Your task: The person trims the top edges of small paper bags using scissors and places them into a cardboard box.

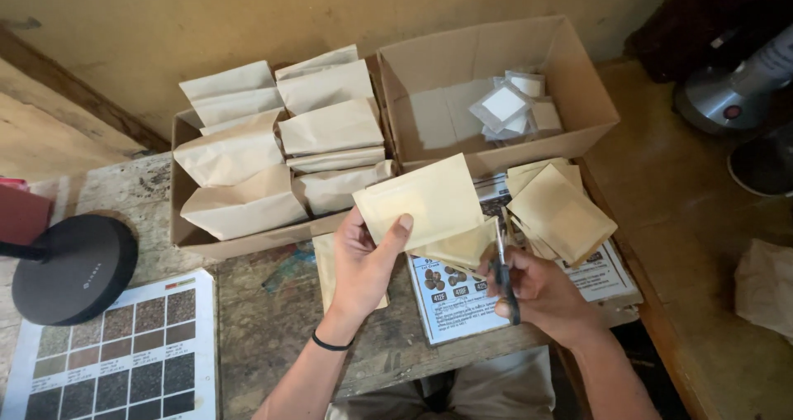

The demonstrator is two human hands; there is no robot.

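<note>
Before us lies a worn, paint-stained wooden surface (264, 304) against a yellowish wall. Our left hand (363, 259) pinches a flat tan paper envelope (425, 201) by its lower corner, thumb on top. Our right hand (537, 292) is closed round dark-handled scissors (504, 275) — their blades are partly hidden behind the envelope. More envelopes (562, 209) are stacked over a printed sheet (454, 300), half covering it. One cardboard box (186, 222) brims with folded paper bags; another (529, 56) holds small clear packets — its contents are hard to make out.
</note>
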